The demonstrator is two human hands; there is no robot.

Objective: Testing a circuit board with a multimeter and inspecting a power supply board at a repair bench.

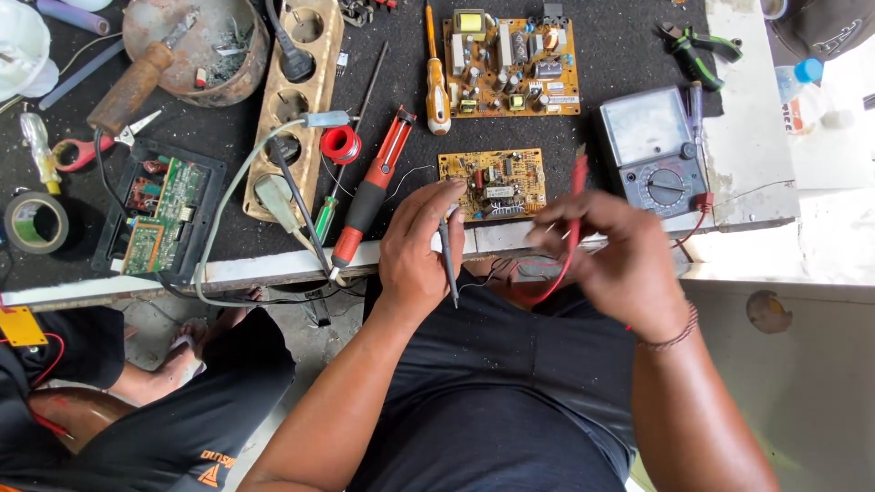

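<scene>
Hands each grip a probe — black upright, red tip-up.

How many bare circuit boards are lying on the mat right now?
3: a large one at the top, a smaller one by the left hand, a green one in the black case. More may be hidden.
</scene>
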